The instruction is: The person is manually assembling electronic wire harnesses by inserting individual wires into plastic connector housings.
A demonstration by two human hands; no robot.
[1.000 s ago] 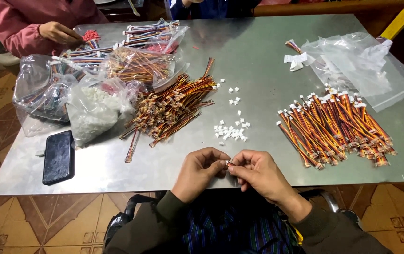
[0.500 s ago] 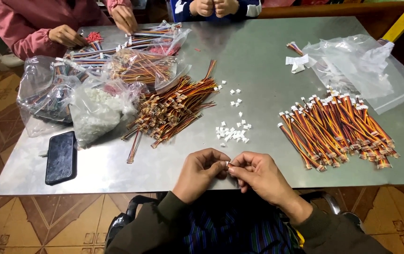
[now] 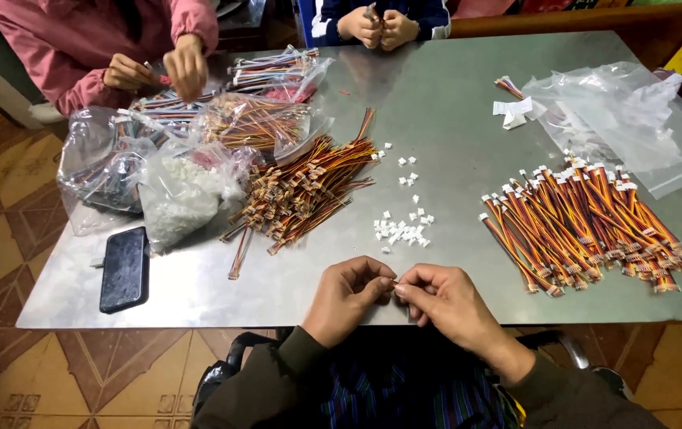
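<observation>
Fingers (image 3: 373,284) of the left hand (image 3: 346,295) and right hand (image 3: 446,300) are pinched together at the near edge of the surface (image 3: 452,119), tips meeting on sth very small, prob. a wire end or a small white connector; too tiny to tell which, so can't say exactly what each hand grips. Just beyond the hands lies a loose scatter of white connectors (image 3: 401,230), still a fair number. To the right, a big fanned pile of orange/brown/yellow wires (image 3: 587,222) w/ white ends, looks like the finished lot. Left of centre, another heap of wires (image 3: 305,191) in the same colours, looks like the unfinished stock, roughly as big as the right pile, so I'd judge approx. half done, plenty left. Further left: a black phone (image 3: 125,268) near the edge, a clear bag of white bits (image 3: 178,202), more bags w/ wires (image 3: 254,123). Far right: empty clear bags (image 3: 619,111). At the far side, two other people work w/ their own hands, one in a pink sleeve (image 3: 95,48), one in dark blue (image 3: 381,24).
</observation>
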